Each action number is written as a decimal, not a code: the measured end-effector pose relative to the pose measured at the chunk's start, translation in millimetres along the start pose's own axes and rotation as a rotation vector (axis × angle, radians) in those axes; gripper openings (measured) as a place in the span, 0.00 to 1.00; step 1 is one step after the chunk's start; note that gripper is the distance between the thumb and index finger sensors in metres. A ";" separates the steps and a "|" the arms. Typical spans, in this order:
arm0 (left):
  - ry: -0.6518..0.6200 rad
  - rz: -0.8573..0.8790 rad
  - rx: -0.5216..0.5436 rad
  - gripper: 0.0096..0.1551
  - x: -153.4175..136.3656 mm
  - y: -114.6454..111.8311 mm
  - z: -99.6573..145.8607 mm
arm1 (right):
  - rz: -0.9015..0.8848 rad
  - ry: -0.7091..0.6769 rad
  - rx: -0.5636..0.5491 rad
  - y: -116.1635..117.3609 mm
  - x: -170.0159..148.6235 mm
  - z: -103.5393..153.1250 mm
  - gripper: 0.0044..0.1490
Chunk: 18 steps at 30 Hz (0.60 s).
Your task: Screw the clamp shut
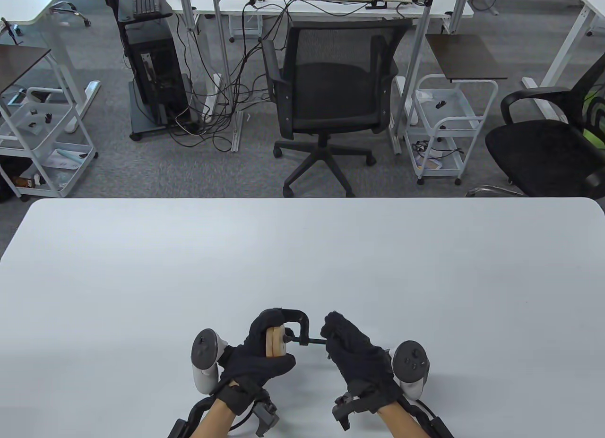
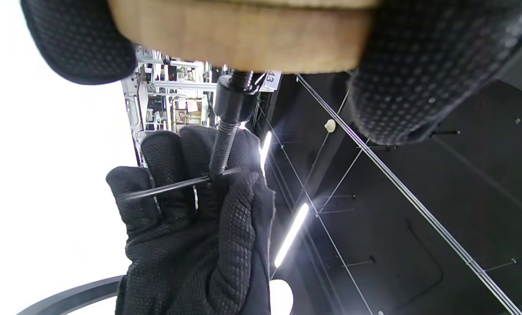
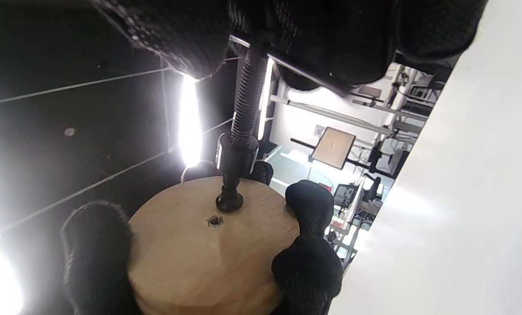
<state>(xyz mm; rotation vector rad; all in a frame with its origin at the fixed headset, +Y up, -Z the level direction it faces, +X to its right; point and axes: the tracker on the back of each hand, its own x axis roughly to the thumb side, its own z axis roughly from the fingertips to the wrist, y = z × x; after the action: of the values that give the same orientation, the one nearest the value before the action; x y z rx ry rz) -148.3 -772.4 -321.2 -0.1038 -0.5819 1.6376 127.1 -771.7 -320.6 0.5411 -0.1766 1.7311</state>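
Observation:
A black C-clamp [image 1: 298, 321] is held just above the white table [image 1: 302, 258] near its front edge. Round wooden discs [image 1: 275, 342] sit in its jaw. My left hand [image 1: 257, 357] grips the discs and the clamp frame. My right hand [image 1: 352, 350] grips the crossbar handle at the end of the threaded screw [image 1: 309, 341]. In the right wrist view the screw's foot [image 3: 229, 202] touches the face of the top disc [image 3: 208, 249]. In the left wrist view my right hand's fingers [image 2: 190, 210] wrap the thin crossbar [image 2: 173, 186] below the screw [image 2: 223, 144].
A black mesh office chair [image 1: 328, 93] stands beyond the table's far edge. A second black chair [image 1: 548, 150] stands at the right. White wheeled carts [image 1: 444, 126] and a computer tower [image 1: 153, 74] with cables stand on the floor behind.

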 end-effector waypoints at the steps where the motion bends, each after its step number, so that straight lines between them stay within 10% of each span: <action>1: 0.003 -0.002 0.003 0.61 0.0 0.5 0.1 | 0.021 -0.022 0.008 -0.5 1.5 -0.1 0.46; 18: -0.003 0.134 0.013 0.61 2.9 2.1 1.1 | 0.990 -0.574 0.167 8.6 29.4 4.8 0.61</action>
<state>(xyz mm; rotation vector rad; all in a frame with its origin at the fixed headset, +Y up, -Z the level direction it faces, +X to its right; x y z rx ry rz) -151.1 -770.1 -320.4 -0.1331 -0.5767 1.7710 116.0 -749.7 -301.8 1.2042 -0.8191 2.5022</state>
